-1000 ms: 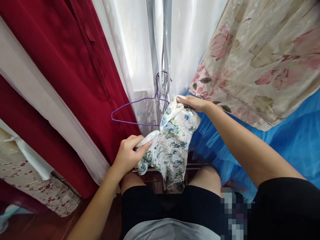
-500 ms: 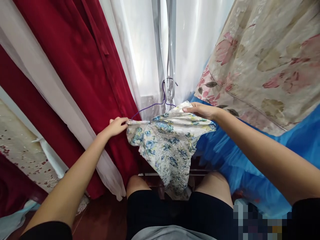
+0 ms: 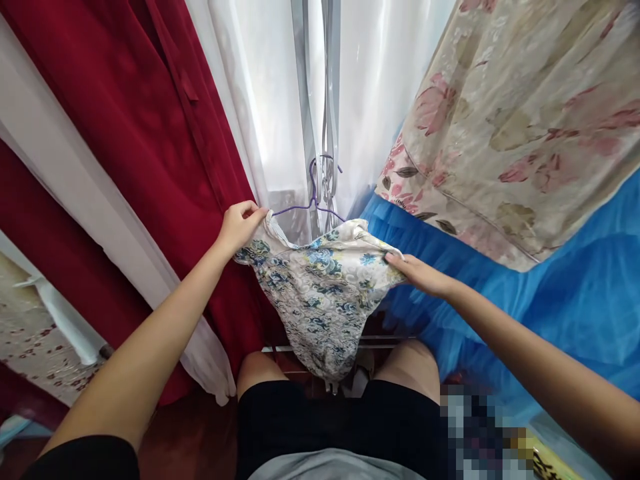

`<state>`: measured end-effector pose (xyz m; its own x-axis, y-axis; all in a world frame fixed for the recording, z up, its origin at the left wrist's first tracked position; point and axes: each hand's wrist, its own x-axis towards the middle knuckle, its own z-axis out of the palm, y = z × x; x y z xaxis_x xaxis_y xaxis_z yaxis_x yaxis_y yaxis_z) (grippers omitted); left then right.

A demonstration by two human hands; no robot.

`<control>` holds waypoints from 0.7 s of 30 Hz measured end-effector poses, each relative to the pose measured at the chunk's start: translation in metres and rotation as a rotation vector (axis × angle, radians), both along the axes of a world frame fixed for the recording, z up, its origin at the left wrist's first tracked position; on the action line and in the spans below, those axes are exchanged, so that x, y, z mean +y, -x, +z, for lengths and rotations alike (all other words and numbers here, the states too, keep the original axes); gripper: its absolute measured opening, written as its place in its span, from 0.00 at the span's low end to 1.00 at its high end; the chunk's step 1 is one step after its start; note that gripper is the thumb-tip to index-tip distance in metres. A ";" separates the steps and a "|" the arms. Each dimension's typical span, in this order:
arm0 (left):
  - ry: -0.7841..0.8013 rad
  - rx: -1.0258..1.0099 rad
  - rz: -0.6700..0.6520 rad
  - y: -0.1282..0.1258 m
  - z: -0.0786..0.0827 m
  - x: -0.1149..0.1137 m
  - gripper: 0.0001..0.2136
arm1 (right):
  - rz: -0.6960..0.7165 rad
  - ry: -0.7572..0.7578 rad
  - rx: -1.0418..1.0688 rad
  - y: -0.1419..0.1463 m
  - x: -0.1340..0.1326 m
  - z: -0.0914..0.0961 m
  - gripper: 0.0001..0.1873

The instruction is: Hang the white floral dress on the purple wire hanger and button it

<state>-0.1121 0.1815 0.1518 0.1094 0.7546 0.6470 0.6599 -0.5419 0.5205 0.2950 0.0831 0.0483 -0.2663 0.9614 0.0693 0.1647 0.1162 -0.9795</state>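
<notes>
1. The blue-floral top (image 3: 323, 293) hangs spread between your hands, in front of the purple hanger (image 3: 293, 209); you cannot tell how much of the hanger sits inside it.
2. The fingers of your left hand (image 3: 243, 227) pinch closed on one shoulder; if that small grip loosens, the cloth could slide free.
3. The fingers of your right hand (image 3: 419, 271) pinch the opposite sleeve edge, lower down; this uneven pull could skew the neckline or strain a seam.
4. The hanger's arms show just behind the neckline, so a hard tug could tip it. Its hook could snag the silvery strips (image 3: 330, 87); its support is unclear.
5. Blue tulle (image 3: 453, 327) lies near your right hand, a red drape (image 3: 200, 160) behind your left; careless fingers could gather either.
</notes>
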 end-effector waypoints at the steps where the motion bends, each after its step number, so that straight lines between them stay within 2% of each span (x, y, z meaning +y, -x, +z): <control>1: -0.021 0.041 -0.031 0.000 0.001 -0.006 0.15 | -0.060 -0.071 -0.091 -0.005 -0.007 -0.011 0.30; 4: -0.083 0.257 -0.147 -0.004 0.005 -0.027 0.19 | -0.195 -0.226 -0.250 -0.018 -0.022 -0.031 0.32; 6: -0.073 0.406 -0.181 -0.008 0.008 -0.038 0.22 | -0.232 -0.264 -0.244 -0.026 -0.025 -0.032 0.29; 8: -0.053 0.472 -0.167 -0.012 0.009 -0.045 0.24 | -0.236 -0.304 -0.167 -0.028 -0.023 -0.027 0.27; 11: -0.062 0.433 -0.079 -0.019 0.006 -0.046 0.21 | -0.217 -0.314 -0.001 -0.016 -0.011 -0.013 0.30; 14: -0.102 0.324 0.020 -0.026 0.002 -0.037 0.18 | -0.389 -0.281 0.150 0.010 0.005 -0.001 0.32; 17: -0.097 0.235 0.008 -0.029 -0.001 -0.029 0.16 | -0.614 -0.240 0.364 0.032 0.017 0.010 0.27; 21: -0.075 0.191 -0.031 -0.027 -0.002 -0.024 0.13 | -0.702 -0.257 0.632 0.050 0.014 0.024 0.21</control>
<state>-0.0855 0.1577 0.1497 0.2581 0.6994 0.6665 0.7248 -0.5963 0.3450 0.2447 0.0976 0.0720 0.5186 0.8230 0.2319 -0.2689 0.4145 -0.8694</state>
